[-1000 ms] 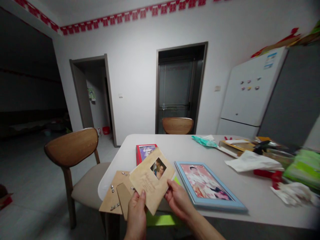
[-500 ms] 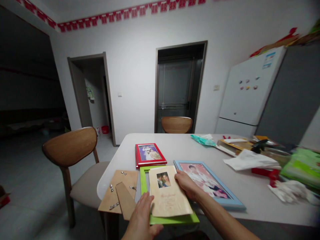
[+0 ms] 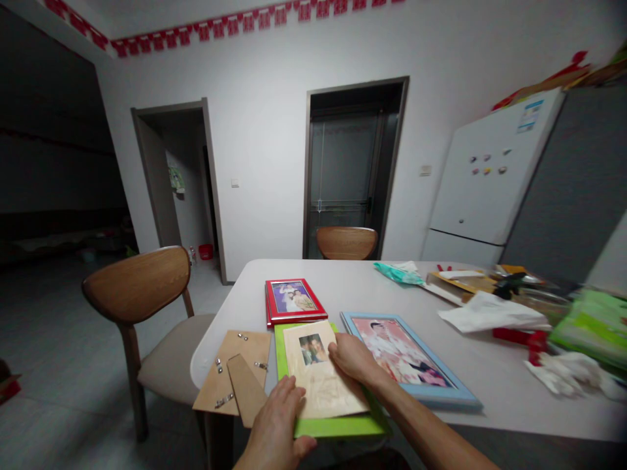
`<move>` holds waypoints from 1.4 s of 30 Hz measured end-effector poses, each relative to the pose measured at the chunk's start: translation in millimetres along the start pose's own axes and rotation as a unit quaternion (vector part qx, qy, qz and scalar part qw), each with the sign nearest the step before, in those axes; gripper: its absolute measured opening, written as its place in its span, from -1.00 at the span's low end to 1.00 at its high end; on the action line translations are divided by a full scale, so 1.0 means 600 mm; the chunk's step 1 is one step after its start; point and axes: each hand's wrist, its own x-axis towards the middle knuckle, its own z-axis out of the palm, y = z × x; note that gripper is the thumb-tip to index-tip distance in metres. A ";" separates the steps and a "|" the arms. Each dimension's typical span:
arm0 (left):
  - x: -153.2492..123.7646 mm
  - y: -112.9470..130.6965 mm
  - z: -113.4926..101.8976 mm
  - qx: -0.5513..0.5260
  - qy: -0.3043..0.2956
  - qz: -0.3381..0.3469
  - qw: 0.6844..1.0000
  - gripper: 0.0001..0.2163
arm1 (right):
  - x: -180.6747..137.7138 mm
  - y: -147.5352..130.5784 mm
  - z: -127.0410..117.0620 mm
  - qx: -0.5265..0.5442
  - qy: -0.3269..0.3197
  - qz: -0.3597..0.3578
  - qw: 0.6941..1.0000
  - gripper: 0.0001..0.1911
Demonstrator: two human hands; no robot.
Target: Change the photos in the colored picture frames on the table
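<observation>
A cream printed sheet [image 3: 333, 393] with a small photo of two people lies tilted over a lime-green picture frame [image 3: 337, 427]. My right hand [image 3: 353, 359] is closed on the sheet's upper right edge. My left hand [image 3: 279, 421] rests at the frame's lower left side, fingers stretched and thumb apart, close to the sheet's left edge. Left of the frame lies a brown backing board [image 3: 245, 372] with metal clips and a stand leg. A light-blue frame [image 3: 463, 396] holding a wedding photo lies to the right. Red frames [image 3: 313, 316] are stacked behind.
On the white table [image 3: 343, 281], the right side holds white paper [image 3: 490, 313], a teal packet [image 3: 399, 274], a green bag [image 3: 595, 326] and crumpled white gloves or cloth [image 3: 563, 375]. Wooden chairs stand at the left [image 3: 142, 284] and far side [image 3: 347, 243].
My right hand has moved slightly left with the sheet, which now sits further left over the green frame and exposes more of its right side. My left hand stays nearly in place.
</observation>
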 end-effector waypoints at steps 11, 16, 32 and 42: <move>0.001 0.002 0.000 0.012 0.003 -0.015 1.000 -0.40 | -0.004 0.012 -0.007 0.132 -0.048 0.002 0.990 -0.68; 0.001 0.002 -0.003 0.017 -0.003 -0.013 1.000 -0.38 | -0.006 0.012 -0.009 0.134 -0.046 0.003 0.990 -0.72; 0.004 0.005 -0.005 0.007 0.003 -0.013 1.000 -0.40 | 0.002 0.009 -0.006 0.007 0.006 -0.003 1.000 -0.67; -0.001 0.012 -0.017 0.027 -0.018 -0.008 0.999 -0.46 | -0.020 -0.020 0.012 -0.164 0.049 -0.013 0.985 -0.66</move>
